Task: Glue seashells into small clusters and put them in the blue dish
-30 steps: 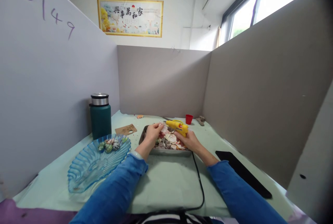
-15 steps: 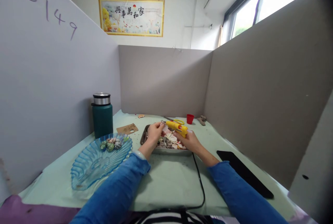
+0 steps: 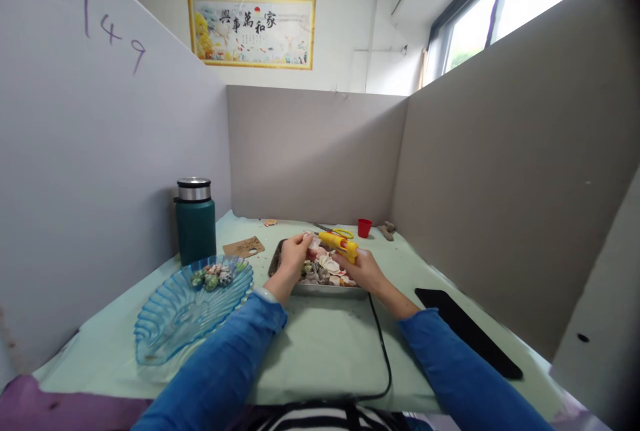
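Observation:
My right hand (image 3: pixel 364 269) is wrapped round the handle of a yellow glue gun (image 3: pixel 338 245), its nozzle pointing left. A small pale pink-white piece, perhaps a shell (image 3: pixel 314 241), is pinched in the fingers of my left hand (image 3: pixel 294 256), close to the nozzle. Both hands are above a metal tray (image 3: pixel 330 291) filled with pale shells (image 3: pixel 330 265) and small greyish and greenish pieces. From the glue gun's side, a black cord (image 3: pixel 383 344) runs over the table towards me.
On the left are a blue fluted dish (image 3: pixel 173 317) bearing small shell-like ornaments (image 3: pixel 213 276), and a teal bottle (image 3: pixel 195 231). Behind the tray lie a brown card (image 3: pixel 244 247), yellow-handled scissors (image 3: pixel 343 233) and a red cup (image 3: pixel 365 227). A black flat slab (image 3: pixel 467 331) lies right.
The pale piece in my left hand has turned and shows more beside the nozzle. My right hand and the glue gun stay nearly in place; the view has shifted slightly.

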{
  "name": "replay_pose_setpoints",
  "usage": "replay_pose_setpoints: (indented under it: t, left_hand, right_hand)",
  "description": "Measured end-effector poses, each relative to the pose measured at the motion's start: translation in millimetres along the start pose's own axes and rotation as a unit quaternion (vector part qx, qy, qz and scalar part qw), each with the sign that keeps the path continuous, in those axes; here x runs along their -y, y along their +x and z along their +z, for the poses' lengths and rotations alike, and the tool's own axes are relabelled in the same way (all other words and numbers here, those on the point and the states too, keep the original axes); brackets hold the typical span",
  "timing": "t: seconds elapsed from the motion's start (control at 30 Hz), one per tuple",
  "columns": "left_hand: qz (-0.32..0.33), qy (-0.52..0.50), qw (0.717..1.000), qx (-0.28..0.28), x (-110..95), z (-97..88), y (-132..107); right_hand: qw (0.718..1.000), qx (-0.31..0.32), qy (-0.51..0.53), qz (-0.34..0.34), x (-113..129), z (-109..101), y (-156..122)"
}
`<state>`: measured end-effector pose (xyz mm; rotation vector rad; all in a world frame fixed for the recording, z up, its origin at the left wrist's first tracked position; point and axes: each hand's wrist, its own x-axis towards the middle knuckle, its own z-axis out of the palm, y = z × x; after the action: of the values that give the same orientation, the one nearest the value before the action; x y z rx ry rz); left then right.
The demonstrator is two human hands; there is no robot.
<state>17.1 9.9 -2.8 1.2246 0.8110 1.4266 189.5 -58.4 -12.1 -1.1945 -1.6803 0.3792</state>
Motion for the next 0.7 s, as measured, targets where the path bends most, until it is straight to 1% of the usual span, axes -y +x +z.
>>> replay_pose_setpoints:
  t: [0.3,0.57,0.7]
  left_hand:
    - [-0.001,-0.006,1.000,-0.011,-1.2,0.6,-0.6]
    - [-0.006,-0.003,1.000,0.010,-0.7,0.5,-2.1]
    - [-0.008,0.000,1.000,0.018,-0.5,1.4,-3.0]
  right_hand:
    - [1.000,-0.001,-0.003,0.009,-1.3,1.5,0.8]
    - [0.999,-0.005,-0.028,-0.031,1.1,-0.3,-0.1]
    - [0.999,-0.001,-0.025,-0.038,2.7,-0.9,-1.0]
